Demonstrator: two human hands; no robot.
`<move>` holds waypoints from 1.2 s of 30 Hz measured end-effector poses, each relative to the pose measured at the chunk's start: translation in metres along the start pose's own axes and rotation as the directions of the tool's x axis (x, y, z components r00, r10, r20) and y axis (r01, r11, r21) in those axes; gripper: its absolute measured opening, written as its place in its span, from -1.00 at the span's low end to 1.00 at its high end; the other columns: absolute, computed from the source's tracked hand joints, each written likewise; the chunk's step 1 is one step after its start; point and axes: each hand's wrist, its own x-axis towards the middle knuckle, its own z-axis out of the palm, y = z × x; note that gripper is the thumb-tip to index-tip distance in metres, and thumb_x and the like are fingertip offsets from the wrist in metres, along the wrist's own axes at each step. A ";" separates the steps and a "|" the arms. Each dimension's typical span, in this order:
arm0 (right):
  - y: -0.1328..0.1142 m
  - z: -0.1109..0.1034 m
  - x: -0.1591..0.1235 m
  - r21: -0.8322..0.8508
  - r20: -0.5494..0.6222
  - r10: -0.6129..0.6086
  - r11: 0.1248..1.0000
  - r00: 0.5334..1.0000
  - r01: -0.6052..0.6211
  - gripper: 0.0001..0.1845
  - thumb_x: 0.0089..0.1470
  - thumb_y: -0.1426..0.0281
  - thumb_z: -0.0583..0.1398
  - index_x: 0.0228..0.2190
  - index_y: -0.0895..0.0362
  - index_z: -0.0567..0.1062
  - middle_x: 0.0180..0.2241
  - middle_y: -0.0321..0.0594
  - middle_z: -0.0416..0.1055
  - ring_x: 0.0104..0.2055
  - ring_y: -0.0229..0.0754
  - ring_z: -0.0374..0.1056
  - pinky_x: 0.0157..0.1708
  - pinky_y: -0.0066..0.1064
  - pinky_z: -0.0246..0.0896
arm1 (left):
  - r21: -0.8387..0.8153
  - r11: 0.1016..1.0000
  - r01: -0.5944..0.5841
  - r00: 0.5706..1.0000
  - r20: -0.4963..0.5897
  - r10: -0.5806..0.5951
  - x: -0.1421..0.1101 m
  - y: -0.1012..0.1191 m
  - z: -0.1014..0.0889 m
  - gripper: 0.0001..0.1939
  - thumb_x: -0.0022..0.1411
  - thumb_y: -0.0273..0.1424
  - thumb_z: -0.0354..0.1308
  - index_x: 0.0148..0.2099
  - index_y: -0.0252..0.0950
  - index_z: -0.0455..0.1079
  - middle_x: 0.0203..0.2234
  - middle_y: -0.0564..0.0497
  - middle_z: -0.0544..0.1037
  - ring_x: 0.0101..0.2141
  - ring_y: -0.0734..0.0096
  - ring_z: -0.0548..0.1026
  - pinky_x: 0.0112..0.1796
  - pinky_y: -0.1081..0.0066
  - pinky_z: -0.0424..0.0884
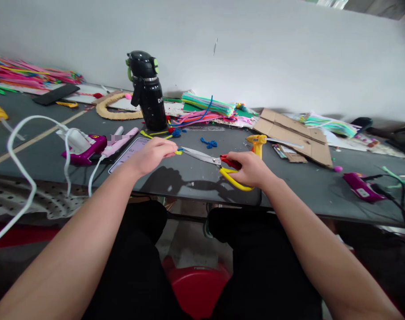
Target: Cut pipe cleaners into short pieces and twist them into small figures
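Observation:
My left hand (pixel 154 155) is closed in a pinch on a short piece of yellow and blue pipe cleaner (pixel 178 152), its end poking out past the fingertips. My right hand (pixel 250 169) grips a pair of scissors (pixel 202 155) by its red and yellow handles. The steel blades point left, and their tips are right at the pipe cleaner; whether they touch it I cannot tell. Just beyond the blades, a small blue twisted pipe cleaner piece (pixel 209 142) lies on the grey table (pixel 189 182). A phone (pixel 130 153) lies partly under my left wrist.
A black bottle (pixel 150 98) stands behind my left hand. Beside my right hand is a yellow glue gun (pixel 256 141), with cardboard (pixel 292 133) behind it. Pipe cleaner bundles (pixel 209 106) lie along the wall. A purple power block (pixel 85 149) with white cables sits left, another (pixel 364 186) right.

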 end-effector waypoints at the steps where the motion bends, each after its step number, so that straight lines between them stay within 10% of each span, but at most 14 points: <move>1: 0.000 0.000 0.000 0.000 0.001 -0.002 1.000 1.000 0.002 -0.67 0.00 0.11 0.24 -0.48 0.09 0.31 -0.53 -0.31 0.28 -0.50 -0.28 0.04 -0.43 -0.39 -0.18 | 0.000 1.000 -0.001 1.000 0.002 0.001 0.000 0.000 0.000 -0.62 0.31 -0.41 0.01 -0.57 -0.26 0.07 -0.62 0.11 0.14 -0.51 0.46 0.13 -0.38 0.31 0.05; 36: -0.002 -0.001 0.001 -0.006 0.026 0.013 1.000 1.000 -0.012 -0.70 -0.02 0.16 0.24 -0.52 0.09 0.30 -0.56 -0.31 0.25 -0.51 -0.27 0.03 -0.44 -0.38 -0.17 | -0.010 1.000 0.013 1.000 0.021 -0.013 0.000 0.002 0.001 -0.60 0.31 -0.41 0.02 -0.58 -0.25 0.05 -0.63 0.12 0.11 -0.51 0.45 0.11 -0.38 0.28 0.01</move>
